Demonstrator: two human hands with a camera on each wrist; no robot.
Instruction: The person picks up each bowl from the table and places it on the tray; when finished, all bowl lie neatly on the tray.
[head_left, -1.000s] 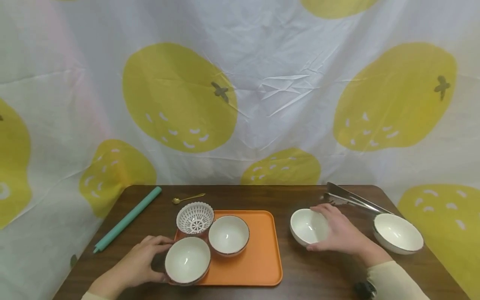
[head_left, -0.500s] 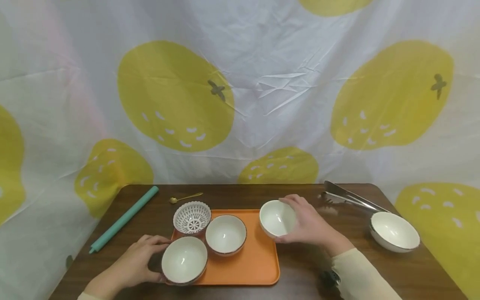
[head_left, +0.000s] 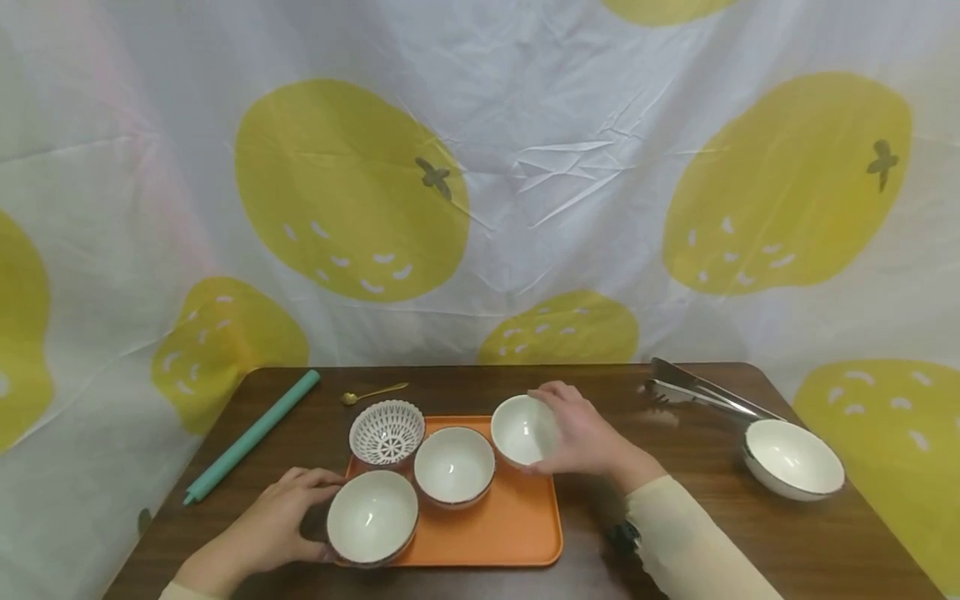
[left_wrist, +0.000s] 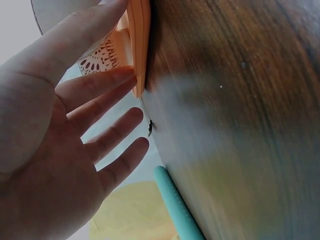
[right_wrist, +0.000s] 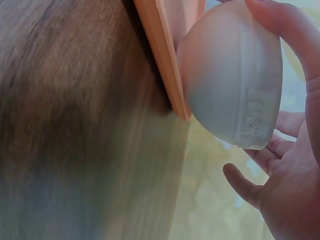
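Observation:
My right hand [head_left: 585, 437] holds a small white bowl [head_left: 517, 432] by its rim over the back right of an orange tray [head_left: 517, 529]. In the right wrist view, this bowl's [right_wrist: 220, 82] underside is close to the tray's edge, and the thumb and fingers span its rim. My left hand [head_left: 277, 521] is at the tray's left side, thumb and fingers spread, fingertips right at the edge in the left wrist view. On the tray are a patterned bowl [head_left: 387, 433] and two plain white bowls, one in the middle [head_left: 454, 467] and one at front left [head_left: 372, 518].
A larger white bowl [head_left: 793, 458] stands at the table's right, with metal tongs [head_left: 705, 390] behind it. A green rolling pin [head_left: 253, 437] lies at the left, and a small gold spoon [head_left: 375, 393] behind the tray. A fruit-print cloth [head_left: 555, 217] hangs behind the table.
My right hand has carried the small white bowl leftward from the table on the tray's right to over the tray's back right. The left hand has stayed at the tray's left edge.

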